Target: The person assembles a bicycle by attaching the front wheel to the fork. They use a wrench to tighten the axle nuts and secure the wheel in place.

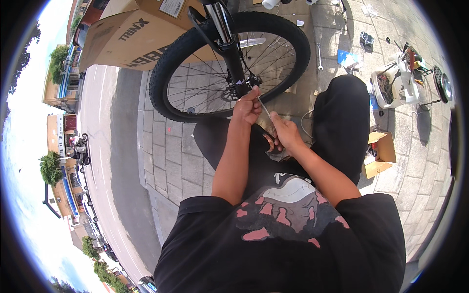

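A bicycle front wheel (161, 93) with a black knobby tyre stands before me, held in a black fork (233, 63) with shiny upper tubes. Beside its hub are a brake disc (228, 94) and a black brake caliper (253, 79). My left hand (248, 106) is closed, thumb and fingertips pinched by the caliper at the far end of a slim metal tool (264, 107). The near end of that tool is inside my right hand (286, 131), whose fingers wrap round it. The tool's tip and exact kind are hidden.
A large cardboard box (117, 36) stands behind the wheel. On the paving to the right lie a combination spanner (319, 56), a blue packet (346, 57), a white tub of parts (391, 88) and a small open carton (383, 156). My bent knees (342, 105) flank my hands. A road runs left.
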`<state>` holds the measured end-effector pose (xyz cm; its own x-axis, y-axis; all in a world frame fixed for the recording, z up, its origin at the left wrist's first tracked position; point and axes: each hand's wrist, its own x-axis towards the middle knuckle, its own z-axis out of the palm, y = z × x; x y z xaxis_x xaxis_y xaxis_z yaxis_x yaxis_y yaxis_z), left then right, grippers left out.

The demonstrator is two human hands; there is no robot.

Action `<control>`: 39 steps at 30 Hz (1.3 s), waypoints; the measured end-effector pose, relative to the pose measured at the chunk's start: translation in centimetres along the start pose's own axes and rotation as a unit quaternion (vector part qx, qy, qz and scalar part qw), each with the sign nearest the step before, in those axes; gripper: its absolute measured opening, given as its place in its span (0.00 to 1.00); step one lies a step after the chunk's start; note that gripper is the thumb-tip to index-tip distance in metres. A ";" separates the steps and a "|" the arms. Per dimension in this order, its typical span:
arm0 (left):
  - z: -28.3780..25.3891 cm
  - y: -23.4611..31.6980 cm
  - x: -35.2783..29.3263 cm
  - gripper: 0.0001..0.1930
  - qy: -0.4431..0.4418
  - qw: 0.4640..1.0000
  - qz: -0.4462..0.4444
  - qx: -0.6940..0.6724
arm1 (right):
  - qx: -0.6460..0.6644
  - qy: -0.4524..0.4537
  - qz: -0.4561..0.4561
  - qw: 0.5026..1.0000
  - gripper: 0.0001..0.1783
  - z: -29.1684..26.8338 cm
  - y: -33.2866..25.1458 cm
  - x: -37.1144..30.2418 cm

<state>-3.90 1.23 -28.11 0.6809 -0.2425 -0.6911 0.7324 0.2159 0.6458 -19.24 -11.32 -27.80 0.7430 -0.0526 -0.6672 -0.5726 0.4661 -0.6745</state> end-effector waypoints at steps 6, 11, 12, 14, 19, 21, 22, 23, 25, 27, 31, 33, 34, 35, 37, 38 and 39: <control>0.2 -0.3 -0.4 0.13 0.010 1.000 0.018 -0.003 | -0.388 0.072 -0.296 0.870 0.30 0.8 1.8 1.5; -0.3 -0.9 -3.2 0.13 -0.047 0.999 -0.001 0.023 | 0.370 -0.235 0.180 0.881 0.24 1.2 2.2 3.0; -0.6 -0.9 -3.8 0.13 -0.072 0.997 -0.009 0.039 | 0.395 -0.253 0.183 0.864 0.24 1.3 1.9 2.9; -1.2 -1.7 -3.8 0.14 -0.054 0.996 0.018 0.072 | 0.259 -0.178 0.168 0.934 0.27 1.9 0.7 1.6; -2.0 -2.2 -2.6 0.12 -0.061 0.995 0.050 0.062 | -0.110 -0.043 -0.125 0.985 0.32 2.0 1.0 -0.5; -0.9 -2.2 -2.8 0.11 -0.039 0.996 0.053 0.057 | 0.187 -0.122 0.061 0.973 0.33 1.1 2.0 2.0; -0.6 -2.4 -2.6 0.11 -0.039 0.997 0.056 0.044 | 0.329 -0.158 0.152 0.919 0.33 0.3 2.7 3.2; -0.8 -2.7 -2.3 0.10 -0.033 0.997 0.061 0.031 | 0.298 -0.177 0.180 0.920 0.32 -0.2 2.7 3.3; -1.1 -2.7 -2.3 0.10 -0.012 0.997 0.071 0.023 | 0.064 -0.034 0.067 0.995 0.30 1.3 1.4 0.8; -0.4 -2.8 -2.4 0.10 0.006 0.997 0.077 0.031 | -0.128 0.050 -0.078 0.987 0.28 1.1 1.5 0.6; -0.1 -3.1 -2.2 0.15 0.020 0.995 0.090 0.029 | 0.045 -0.045 -0.039 0.997 0.26 0.9 2.9 2.6; 0.2 -3.0 -2.7 0.16 0.027 0.996 0.087 0.020 | 0.186 -0.078 0.068 0.977 0.26 1.6 2.0 2.5; 0.3 -2.8 -2.9 0.16 0.030 0.996 0.085 0.015 | 0.172 -0.063 0.074 0.980 0.26 1.7 1.7 2.2; -0.2 -3.1 -2.4 0.17 0.052 0.992 0.103 0.052 | 0.151 -0.052 0.079 0.984 0.26 2.0 1.3 1.7; -0.2 -3.1 -2.5 0.17 0.052 0.993 0.098 0.046 | 0.021 -0.005 -0.003 1.000 0.30 2.5 0.5 -0.1; 0.1 -3.2 -2.5 0.17 0.048 0.993 0.095 0.042 | -0.052 0.003 -0.065 0.996 0.29 2.1 0.8 0.1; 0.1 -3.5 -2.4 0.17 0.028 0.994 0.103 0.037 | -0.128 0.008 -0.123 0.984 0.29 1.5 1.5 0.6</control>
<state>-8.13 1.00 -28.71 0.8172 -0.1478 -0.5571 0.5762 0.1849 0.7961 -19.17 -9.37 -28.71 0.8658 -0.1501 -0.4773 -0.4464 0.1995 -0.8723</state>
